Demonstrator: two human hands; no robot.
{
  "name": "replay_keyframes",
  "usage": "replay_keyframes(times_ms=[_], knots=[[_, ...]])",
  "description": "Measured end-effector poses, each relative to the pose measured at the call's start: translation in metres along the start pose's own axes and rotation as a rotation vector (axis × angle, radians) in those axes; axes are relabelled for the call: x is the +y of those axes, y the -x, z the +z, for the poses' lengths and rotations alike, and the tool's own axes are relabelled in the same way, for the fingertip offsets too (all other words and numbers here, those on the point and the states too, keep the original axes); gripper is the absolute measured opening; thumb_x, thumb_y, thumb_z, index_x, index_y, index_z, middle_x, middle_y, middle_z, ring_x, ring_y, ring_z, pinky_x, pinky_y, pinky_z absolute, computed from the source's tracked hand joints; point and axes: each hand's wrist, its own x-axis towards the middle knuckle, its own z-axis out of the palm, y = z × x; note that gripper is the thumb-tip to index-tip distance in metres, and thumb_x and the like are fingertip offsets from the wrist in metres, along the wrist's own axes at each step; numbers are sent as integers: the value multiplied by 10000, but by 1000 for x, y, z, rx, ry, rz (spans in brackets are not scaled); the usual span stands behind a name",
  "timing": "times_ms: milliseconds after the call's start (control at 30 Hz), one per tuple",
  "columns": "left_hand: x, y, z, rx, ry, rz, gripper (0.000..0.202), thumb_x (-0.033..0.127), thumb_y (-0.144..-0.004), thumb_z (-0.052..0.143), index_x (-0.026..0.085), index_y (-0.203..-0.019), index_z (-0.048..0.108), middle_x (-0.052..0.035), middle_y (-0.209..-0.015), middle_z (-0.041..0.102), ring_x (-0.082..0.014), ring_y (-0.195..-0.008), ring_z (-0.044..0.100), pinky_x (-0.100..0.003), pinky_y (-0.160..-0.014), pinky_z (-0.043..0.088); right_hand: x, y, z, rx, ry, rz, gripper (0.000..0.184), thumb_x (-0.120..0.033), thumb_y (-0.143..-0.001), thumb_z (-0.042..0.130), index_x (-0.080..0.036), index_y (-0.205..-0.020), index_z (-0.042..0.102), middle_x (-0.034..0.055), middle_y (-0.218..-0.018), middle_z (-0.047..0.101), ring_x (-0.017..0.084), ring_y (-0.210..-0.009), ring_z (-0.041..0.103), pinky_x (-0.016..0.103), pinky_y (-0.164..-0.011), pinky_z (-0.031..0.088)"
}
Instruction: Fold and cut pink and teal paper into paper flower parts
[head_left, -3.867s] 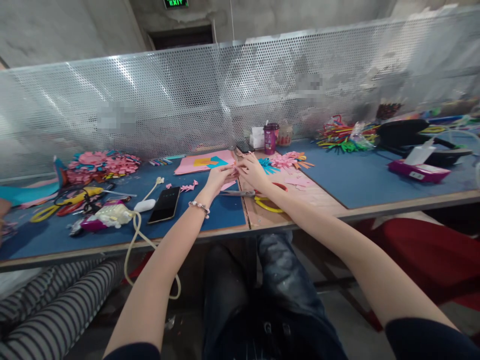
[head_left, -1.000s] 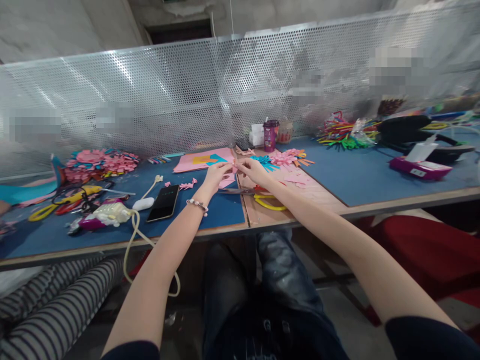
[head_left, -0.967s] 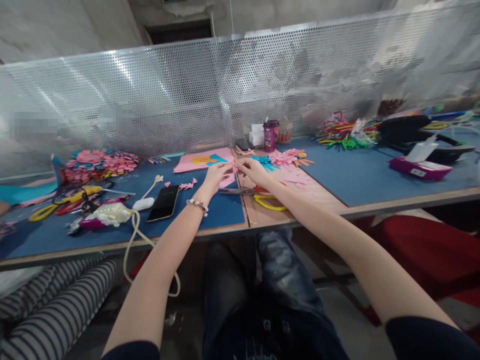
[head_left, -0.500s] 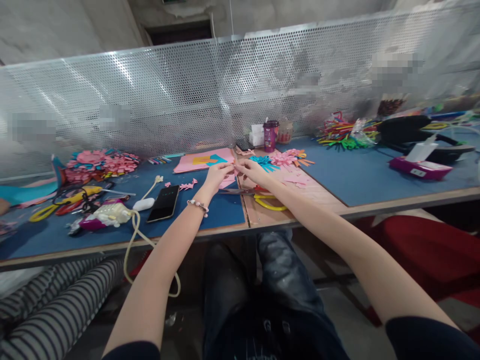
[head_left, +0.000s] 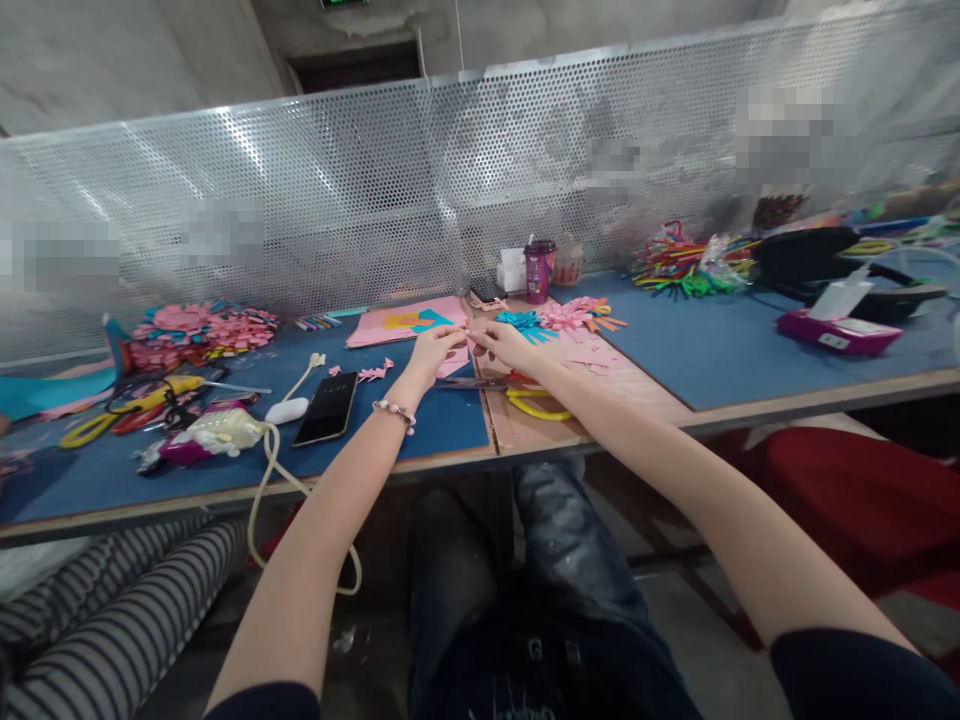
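Note:
My left hand and my right hand meet fingertip to fingertip above the table. Both are closed in a pinch on something small; a bit of pink shows there, but I cannot make out what it is. Under the hands lies a pair of scissors with yellow handles, its blades pointing left. Pink paper sheets, with yellow and blue pieces on top, lie just beyond my left hand. Past my right hand are a blue fringed paper piece and a pink one.
Left of my arm are a phone, a white case and a cream cord. A pile of pink paper pieces sits farther left. A purple cup stands by the perforated metal screen. Striped legs of another person are at left.
Both hands stay together in nearly the same place, with only slight finger movement. The view has shifted very slightly.

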Motion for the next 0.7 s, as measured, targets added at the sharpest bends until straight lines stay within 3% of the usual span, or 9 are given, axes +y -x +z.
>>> replay_keyframes(times_ms=[300, 433, 533, 633, 700], knots=[[-4, -1, 0, -46, -79, 33, 173, 339, -706, 724, 197, -806, 726, -53, -856, 717, -177, -828, 649, -285, -757, 454, 5, 0, -3, 10, 98, 21, 345, -387, -939, 565, -139, -706, 621, 38, -692, 663, 107, -539, 511, 234, -550, 380], [0, 1, 1, -132, -166, 2, 114, 288, -705, 710, 175, -694, 698, -79, -750, 713, -179, -718, 639, -286, -675, 446, 2, 3, -5, 13, 372, -65, 249, -218, -933, 551, -139, -708, 625, 42, -701, 668, 125, -601, 518, 239, -593, 345], [4, 4, -3, -253, -251, -73, 114, 279, -685, 737, 172, -669, 700, -93, -719, 722, -167, -627, 613, -268, -568, 375, -4, 9, -11, -92, 567, -87, 160, -181, -894, 595, -139, -764, 678, 40, -719, 677, 130, -606, 497, 250, -585, 305], [8, 5, -11, -347, -288, -132, 133, 284, -656, 773, 171, -678, 706, -102, -738, 735, -163, -603, 607, -262, -527, 314, -6, 12, -12, -134, 577, -109, 148, -217, -894, 605, -151, -798, 698, 28, -707, 665, 130, -612, 498, 251, -599, 318], [9, 5, -15, -336, -289, -149, 152, 302, -663, 769, 165, -693, 710, -107, -755, 738, -174, -651, 634, -260, -540, 321, -4, 11, -10, -84, 485, -129, 137, -245, -891, 611, -153, -819, 682, 23, -717, 657, 133, -635, 517, 247, -621, 355]])
